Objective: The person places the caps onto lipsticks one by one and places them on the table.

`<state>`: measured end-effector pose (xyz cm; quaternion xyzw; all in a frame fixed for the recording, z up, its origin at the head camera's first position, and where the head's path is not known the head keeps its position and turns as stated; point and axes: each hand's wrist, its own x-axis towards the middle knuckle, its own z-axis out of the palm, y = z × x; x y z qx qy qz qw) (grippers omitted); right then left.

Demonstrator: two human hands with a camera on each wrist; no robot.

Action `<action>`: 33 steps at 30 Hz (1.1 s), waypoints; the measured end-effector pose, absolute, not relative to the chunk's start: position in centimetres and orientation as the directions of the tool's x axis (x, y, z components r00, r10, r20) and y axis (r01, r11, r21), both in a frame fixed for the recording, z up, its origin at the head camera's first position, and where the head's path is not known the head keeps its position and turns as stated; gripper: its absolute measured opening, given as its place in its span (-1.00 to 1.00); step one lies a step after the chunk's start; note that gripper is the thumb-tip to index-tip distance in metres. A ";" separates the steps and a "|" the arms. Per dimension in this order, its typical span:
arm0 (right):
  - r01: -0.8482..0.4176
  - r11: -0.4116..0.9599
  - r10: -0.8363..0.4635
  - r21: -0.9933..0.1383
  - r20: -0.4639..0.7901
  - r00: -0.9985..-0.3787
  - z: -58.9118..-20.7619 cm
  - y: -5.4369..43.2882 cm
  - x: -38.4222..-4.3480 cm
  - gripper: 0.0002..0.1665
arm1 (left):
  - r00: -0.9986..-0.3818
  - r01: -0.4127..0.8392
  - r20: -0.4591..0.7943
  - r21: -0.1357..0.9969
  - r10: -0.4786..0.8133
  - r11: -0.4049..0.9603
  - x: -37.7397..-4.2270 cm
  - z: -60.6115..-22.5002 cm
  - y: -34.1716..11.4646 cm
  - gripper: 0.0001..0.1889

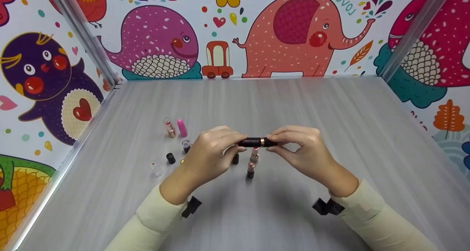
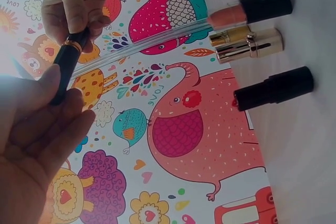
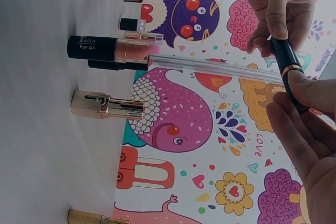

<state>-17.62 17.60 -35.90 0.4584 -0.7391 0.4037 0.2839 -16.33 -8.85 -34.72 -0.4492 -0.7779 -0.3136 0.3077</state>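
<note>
A black lipstick tube (image 1: 251,142) with a gold band lies level between both hands, above the table. My left hand (image 1: 211,151) pinches its left end between thumb and fingers. The right hand (image 1: 306,150) pinches the other end, just past the gold band. Under the tube stand a coral lipstick in a black base (image 1: 250,171) and a red lipstick in a pale case (image 1: 255,155). Partly behind the left hand is a black tube (image 1: 235,159). In the right wrist view, a cream-and-gold lipstick case (image 3: 89,103) stands near a black lipstick with white lettering (image 3: 94,48).
Left of the hands stand a clear-capped lipstick (image 1: 170,129), a bright pink tube (image 1: 182,128), a small black cylinder (image 1: 170,158) and a clear cap (image 1: 157,169). Cartoon-printed panels (image 1: 220,23) with metal posts (image 1: 86,34) enclose the grey table (image 1: 315,104).
</note>
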 end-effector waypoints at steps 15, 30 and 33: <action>-0.912 0.285 -0.445 -0.294 0.802 -0.398 -35.9 17.6 -17.5 -0.62 | -0.376 0.898 0.777 0.171 0.505 0.405 -16.3 -34.8 -8.6 -0.87; -0.912 0.267 -0.437 -0.312 0.804 -0.404 -35.8 17.6 -17.5 -0.60 | -0.378 0.891 0.775 0.155 0.507 0.427 -16.2 -34.8 -8.4 -0.89; -0.916 0.262 -0.431 -0.304 0.812 -0.393 -35.9 17.5 -17.5 -0.60 | -0.369 0.895 0.782 0.153 0.502 0.418 -16.2 -34.8 -8.4 -0.88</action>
